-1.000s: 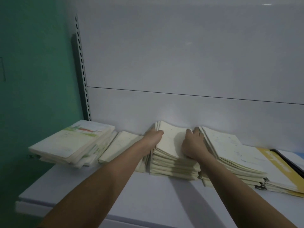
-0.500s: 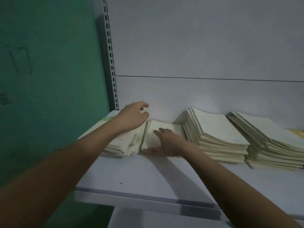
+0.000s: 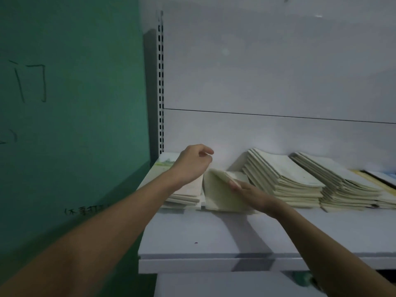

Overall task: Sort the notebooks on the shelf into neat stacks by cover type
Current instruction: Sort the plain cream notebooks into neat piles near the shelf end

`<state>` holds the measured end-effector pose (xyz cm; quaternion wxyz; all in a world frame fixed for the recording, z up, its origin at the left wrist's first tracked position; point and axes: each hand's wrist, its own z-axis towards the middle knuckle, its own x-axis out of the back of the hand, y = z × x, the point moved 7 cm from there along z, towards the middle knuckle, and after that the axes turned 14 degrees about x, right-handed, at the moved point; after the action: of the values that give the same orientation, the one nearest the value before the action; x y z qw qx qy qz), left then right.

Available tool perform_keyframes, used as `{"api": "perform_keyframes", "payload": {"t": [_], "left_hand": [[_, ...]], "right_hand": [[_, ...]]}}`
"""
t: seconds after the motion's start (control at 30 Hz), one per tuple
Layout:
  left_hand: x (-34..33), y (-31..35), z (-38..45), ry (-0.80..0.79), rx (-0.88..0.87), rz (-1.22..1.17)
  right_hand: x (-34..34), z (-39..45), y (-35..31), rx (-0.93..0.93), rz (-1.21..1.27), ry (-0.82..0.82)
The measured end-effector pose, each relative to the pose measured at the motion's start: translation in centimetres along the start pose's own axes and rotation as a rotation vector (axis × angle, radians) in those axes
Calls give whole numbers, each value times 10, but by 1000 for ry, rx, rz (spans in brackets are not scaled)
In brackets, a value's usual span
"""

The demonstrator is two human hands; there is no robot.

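Near the middle of the frame the right hand (image 3: 249, 192) lies on a small pile of cream notebooks (image 3: 221, 189), fingers fairly straight along the top cover, which lifts and blurs at its left edge — whether a thumb has got under it I cannot tell. The left hand (image 3: 191, 165) hovers just above and to the left, fingers loosely curled and holding nothing, over a low stack (image 3: 186, 195) whose top cover shows a faint green picture; the wrist hides most of that stack. Right of centre sit two taller cream stacks, one (image 3: 285, 181) just beside the small pile, the other (image 3: 342, 185) touching it. At the right edge something yellow (image 3: 362, 175) and a dark-edged cover (image 3: 383, 176) are cut off. All of it rests on the white shelf (image 3: 214, 239). In the left of the frame, a green wall (image 3: 75, 103) carries dark scrawled marks — too dim to read.
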<state>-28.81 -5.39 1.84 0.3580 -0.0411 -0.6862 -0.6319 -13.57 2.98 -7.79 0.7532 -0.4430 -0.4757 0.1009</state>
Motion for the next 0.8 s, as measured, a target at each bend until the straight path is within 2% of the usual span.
{"api": "perform_keyframes", "payload": {"t": [0.07,0.17,0.23,0.3,0.33,0.4,0.5,0.53,0.63,0.67,0.73,0.8], "left_hand": [[-6,-1,-4,-89,61,-150],[-18,-6,-16,-304,297,-517],[-30,-6,-22,-508,435,-728],[-35,0,-24,-654,474,-922],[-33,3,-23,-659,476,-999],[-25,3,-21,-567,467,-1029],[-13,-5,-18,-393,445,-990],[-9,-10,-17,-340,446,-980],[6,-22,-13,-216,435,-925],[9,-25,-13,-195,437,-915],[10,-28,-17,-165,431,-881],[8,-29,-20,-139,405,-866]], "right_hand": [[14,-3,-22,40,61,200],[31,-14,-59,134,83,547],[31,-16,-84,230,35,625],[19,-17,-114,374,-155,540],[12,-15,-126,450,-330,459],[-2,-8,-127,536,-578,290],[-2,-2,-109,543,-644,204],[-1,-3,-100,525,-615,210],[-3,-11,-60,396,-239,239],[-8,-12,-43,340,-226,197],[-22,-11,-2,167,-420,3],[-30,-10,18,124,-642,-118]]}}
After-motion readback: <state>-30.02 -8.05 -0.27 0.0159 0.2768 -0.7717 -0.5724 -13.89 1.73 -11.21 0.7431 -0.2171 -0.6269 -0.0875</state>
